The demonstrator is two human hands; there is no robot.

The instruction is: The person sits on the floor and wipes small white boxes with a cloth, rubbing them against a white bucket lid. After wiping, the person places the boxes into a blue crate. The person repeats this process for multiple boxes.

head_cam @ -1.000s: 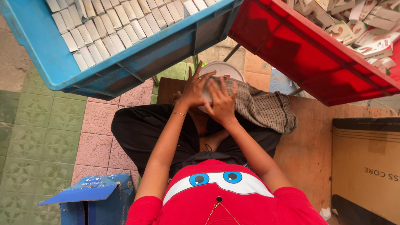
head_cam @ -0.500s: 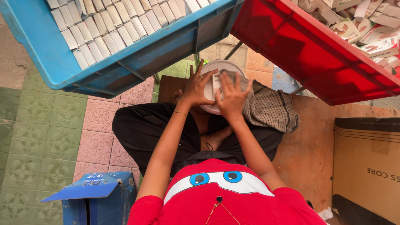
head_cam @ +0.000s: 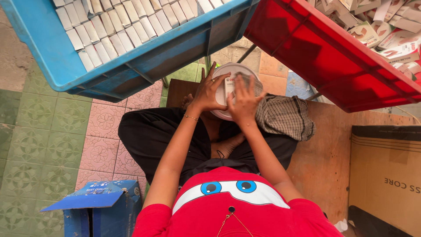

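A round white lid (head_cam: 228,72) sits above the person's crossed legs, under the gap between a blue crate (head_cam: 131,57) and a red crate (head_cam: 324,57). The left hand (head_cam: 207,93) holds its left edge, fingers spread. The right hand (head_cam: 244,102) presses a checked cloth (head_cam: 285,116) flat against it, grip open-fingered.
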